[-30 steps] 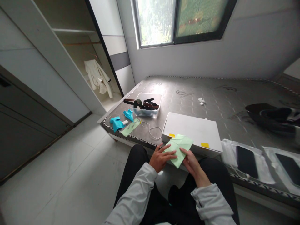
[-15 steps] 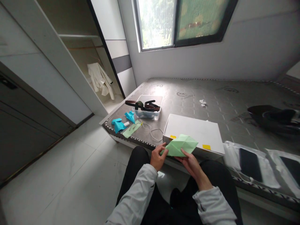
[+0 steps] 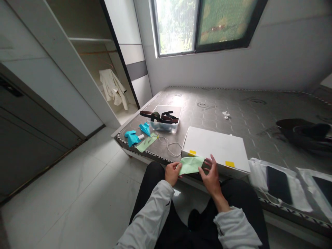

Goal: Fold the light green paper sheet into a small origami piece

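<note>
A folded piece of light green paper (image 3: 191, 165) is held above my lap, just in front of the white box. My left hand (image 3: 172, 173) pinches its left end between thumb and fingers. At the other end, my right hand (image 3: 211, 178) has its fingers raised and spread apart. The right thumb tip meets the paper's lower right corner, while the fingers stand just past the right edge. Whether a finger supports the paper from behind is hidden.
A white box (image 3: 215, 145) with yellow patches lies on the bed (image 3: 249, 114). Leftward are a clear bin (image 3: 166, 128) with belts, blue folded papers (image 3: 132, 139), a green strip (image 3: 147, 142) and a white cable (image 3: 168, 147). Bagged dark items (image 3: 278, 185) lie right.
The green paper has gone from a wide, pointed shape to a smaller, narrower one. My right hand has shifted up, its fingers now spread at the right edge. My left hand still pinches the left end.
</note>
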The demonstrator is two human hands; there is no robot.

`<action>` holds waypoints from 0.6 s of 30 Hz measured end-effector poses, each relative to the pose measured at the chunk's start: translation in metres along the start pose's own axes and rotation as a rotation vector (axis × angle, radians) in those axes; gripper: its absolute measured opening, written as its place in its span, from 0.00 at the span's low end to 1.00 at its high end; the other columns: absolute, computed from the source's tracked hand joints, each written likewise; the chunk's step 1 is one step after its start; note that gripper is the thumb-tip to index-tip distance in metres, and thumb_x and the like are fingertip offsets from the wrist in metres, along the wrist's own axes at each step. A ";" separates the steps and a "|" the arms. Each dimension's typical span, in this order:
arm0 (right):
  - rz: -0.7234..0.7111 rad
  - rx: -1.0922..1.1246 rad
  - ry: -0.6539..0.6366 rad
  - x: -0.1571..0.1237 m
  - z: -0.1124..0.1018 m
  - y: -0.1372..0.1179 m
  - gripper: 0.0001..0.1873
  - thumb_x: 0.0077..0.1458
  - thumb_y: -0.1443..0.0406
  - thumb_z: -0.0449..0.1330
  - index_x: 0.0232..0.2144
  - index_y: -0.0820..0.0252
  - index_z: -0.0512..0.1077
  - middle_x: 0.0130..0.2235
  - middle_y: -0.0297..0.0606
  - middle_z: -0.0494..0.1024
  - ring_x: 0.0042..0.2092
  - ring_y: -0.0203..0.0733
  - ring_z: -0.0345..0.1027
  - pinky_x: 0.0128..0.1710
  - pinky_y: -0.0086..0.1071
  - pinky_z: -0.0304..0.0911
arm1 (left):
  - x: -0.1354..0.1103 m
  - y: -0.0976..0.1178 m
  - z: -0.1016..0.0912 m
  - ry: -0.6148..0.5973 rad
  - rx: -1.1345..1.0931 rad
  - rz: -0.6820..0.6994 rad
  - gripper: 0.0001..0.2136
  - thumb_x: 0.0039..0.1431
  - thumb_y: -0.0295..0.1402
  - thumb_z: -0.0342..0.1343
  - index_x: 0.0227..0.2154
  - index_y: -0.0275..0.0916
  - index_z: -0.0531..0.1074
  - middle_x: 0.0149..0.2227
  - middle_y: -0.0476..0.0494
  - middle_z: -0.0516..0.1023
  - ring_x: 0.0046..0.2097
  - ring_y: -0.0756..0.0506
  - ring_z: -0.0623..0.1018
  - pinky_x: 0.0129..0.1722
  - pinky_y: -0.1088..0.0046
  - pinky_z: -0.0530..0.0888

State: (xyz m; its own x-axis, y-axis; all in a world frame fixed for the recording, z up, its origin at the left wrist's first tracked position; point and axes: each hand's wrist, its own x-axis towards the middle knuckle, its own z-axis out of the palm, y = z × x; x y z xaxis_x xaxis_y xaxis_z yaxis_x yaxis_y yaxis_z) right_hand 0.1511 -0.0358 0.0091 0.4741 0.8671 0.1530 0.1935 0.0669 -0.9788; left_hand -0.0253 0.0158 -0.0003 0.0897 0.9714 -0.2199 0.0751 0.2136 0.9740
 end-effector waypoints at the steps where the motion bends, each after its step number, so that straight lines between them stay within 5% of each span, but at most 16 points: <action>1: -0.151 -0.117 -0.057 -0.002 0.001 -0.002 0.40 0.49 0.64 0.63 0.64 0.50 0.57 0.64 0.42 0.60 0.62 0.54 0.56 0.60 0.50 0.55 | 0.000 0.001 0.000 0.010 -0.011 -0.006 0.21 0.51 0.44 0.61 0.41 0.32 0.79 0.26 0.43 0.82 0.20 0.49 0.75 0.16 0.76 0.72; 4: -0.398 -0.375 -0.316 -0.008 0.006 -0.002 0.36 0.49 0.70 0.58 0.61 0.44 0.63 0.67 0.34 0.54 0.67 0.52 0.45 0.65 0.52 0.43 | -0.002 0.003 0.003 -0.027 -0.083 -0.019 0.22 0.51 0.46 0.61 0.41 0.32 0.79 0.26 0.43 0.81 0.21 0.48 0.76 0.17 0.76 0.72; 7: -0.378 -0.406 -0.404 -0.007 0.008 0.002 0.34 0.50 0.71 0.55 0.59 0.43 0.65 0.65 0.34 0.61 0.66 0.51 0.49 0.64 0.53 0.44 | -0.006 0.007 0.006 -0.145 -0.164 -0.015 0.24 0.52 0.48 0.60 0.41 0.31 0.79 0.25 0.43 0.80 0.22 0.47 0.76 0.17 0.75 0.72; 10: -0.250 -0.239 -0.357 -0.003 0.005 0.002 0.28 0.52 0.70 0.52 0.54 0.46 0.72 0.57 0.34 0.72 0.61 0.49 0.61 0.63 0.49 0.49 | -0.012 0.012 0.005 -0.265 -0.253 0.057 0.26 0.60 0.49 0.49 0.47 0.31 0.77 0.25 0.43 0.78 0.22 0.48 0.75 0.20 0.74 0.73; 13: 0.024 0.017 -0.222 0.000 0.000 -0.002 0.18 0.53 0.61 0.58 0.48 0.50 0.77 0.50 0.36 0.78 0.56 0.53 0.67 0.59 0.45 0.58 | -0.018 0.019 0.000 -0.262 -0.148 0.263 0.22 0.64 0.40 0.44 0.53 0.35 0.72 0.35 0.41 0.80 0.30 0.46 0.77 0.32 0.68 0.77; 18: 0.365 0.300 -0.040 0.006 0.001 0.003 0.22 0.44 0.50 0.68 0.36 0.58 0.77 0.36 0.40 0.82 0.46 0.57 0.73 0.45 0.45 0.70 | -0.021 0.019 -0.002 -0.104 0.479 0.766 0.29 0.44 0.18 0.50 0.51 0.44 0.73 0.60 0.43 0.68 0.60 0.40 0.66 0.60 0.53 0.64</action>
State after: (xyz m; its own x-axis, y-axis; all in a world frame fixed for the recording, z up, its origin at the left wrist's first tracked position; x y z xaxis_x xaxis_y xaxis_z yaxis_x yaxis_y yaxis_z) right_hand 0.1532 -0.0300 0.0067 0.4302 0.8783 -0.2084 -0.2393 -0.1117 -0.9645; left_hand -0.0277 -0.0003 0.0228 0.3729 0.8103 0.4522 0.3609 -0.5756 0.7338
